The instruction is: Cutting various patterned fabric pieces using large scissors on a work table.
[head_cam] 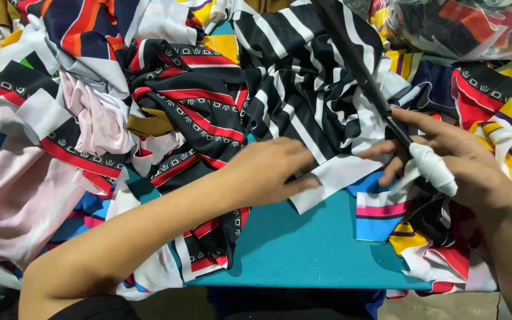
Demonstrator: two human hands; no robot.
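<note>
My left hand (pixel 268 172) lies flat, fingers loosely spread, pressing down the white edge of a black-and-white striped fabric (pixel 303 89) on the teal table (pixel 303 249). My right hand (pixel 445 160) is closed around the handles of long black scissors (pixel 360 71), whose blades point up and away across the striped cloth; a white wrap covers my thumb (pixel 434 169). Just left of the striped piece lies a black cloth with red bands (pixel 202 112), with pale pink fabric (pixel 13 201) farther left.
</note>
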